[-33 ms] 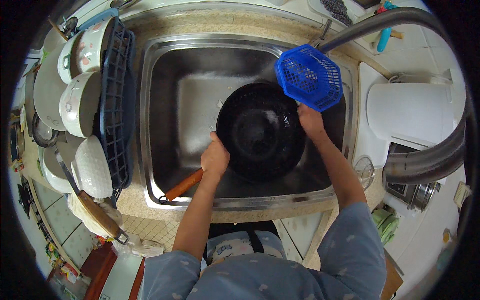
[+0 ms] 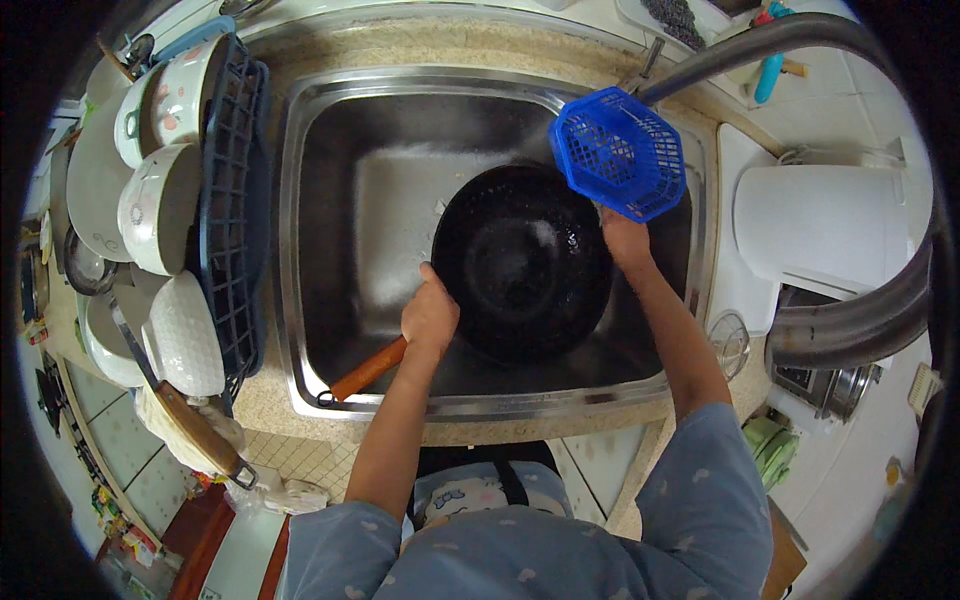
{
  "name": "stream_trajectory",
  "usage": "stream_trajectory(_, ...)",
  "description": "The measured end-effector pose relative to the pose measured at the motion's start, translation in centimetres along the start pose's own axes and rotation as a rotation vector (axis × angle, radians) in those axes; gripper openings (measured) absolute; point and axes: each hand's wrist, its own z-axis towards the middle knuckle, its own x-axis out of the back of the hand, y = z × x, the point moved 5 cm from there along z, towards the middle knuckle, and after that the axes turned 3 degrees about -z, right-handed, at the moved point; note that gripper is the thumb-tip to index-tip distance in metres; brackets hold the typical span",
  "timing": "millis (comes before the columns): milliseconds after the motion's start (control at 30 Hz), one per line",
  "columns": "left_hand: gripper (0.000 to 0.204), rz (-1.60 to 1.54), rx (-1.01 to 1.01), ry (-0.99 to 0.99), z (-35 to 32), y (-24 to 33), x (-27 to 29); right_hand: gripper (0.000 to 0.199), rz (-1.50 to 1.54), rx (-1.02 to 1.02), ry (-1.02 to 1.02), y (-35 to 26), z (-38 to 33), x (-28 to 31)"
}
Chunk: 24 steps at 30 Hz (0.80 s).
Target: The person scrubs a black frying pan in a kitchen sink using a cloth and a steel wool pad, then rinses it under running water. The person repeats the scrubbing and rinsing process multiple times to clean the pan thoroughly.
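A black wok [image 2: 520, 265] with a wet, shiny inside rests in the steel sink [image 2: 390, 185]. My left hand [image 2: 430, 318] is closed round its wooden handle [image 2: 368, 370], close to the rim, and the handle's end points toward the near left. At the wok's right rim is my right hand [image 2: 625, 240], curled in, with its fingertips partly covered by a blue plastic strainer basket [image 2: 620, 155]. Something small and pale seems to be in those fingers, too hidden to name. The basket hangs over the sink's far right corner, by the faucet.
On the left, a blue dish rack [image 2: 232, 200] holds white bowls [image 2: 160, 205] and plates, and a wood-handled utensil [image 2: 190, 420] juts toward me. A grey pipe [image 2: 780, 45] arches over the right corner. Right of the sink stands a white container [image 2: 815, 220].
My right hand has shifted slightly to the right and further under the basket. The left hand and the wok stay almost where they were.
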Motion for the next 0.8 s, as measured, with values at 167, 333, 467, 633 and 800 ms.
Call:
stream_trajectory(167, 0.043, -0.019, 0.008, 0.002, 0.2, -0.3, -0.2, 0.020, -0.001, 0.125, -0.046, -2.9, -1.4, -0.2)
stream_trajectory(333, 0.042, -0.049, 0.009, -0.034, 0.5, -0.5, -0.3, 0.027, 0.026, 0.168, -0.750, -8.3, -11.0, -8.3)
stream_trajectory(467, 0.040, -0.076, -0.007, -0.004, 0.5, -0.5, -0.3, 0.047, 0.762, 0.232, -0.879, -19.5, -9.9, -6.4)
stream_trajectory(633, 0.036, -0.020, -0.035, 0.008, 0.8, -0.6, -0.2, 0.024, 0.764, 0.180, -0.221, -21.0, -0.4, -6.7)
stream_trajectory(800, 0.038, 0.001, -0.044, -0.001, 0.7, -0.4, -0.2, 0.020, 0.095, 0.110, -0.038, -12.9, 5.4, -4.7)
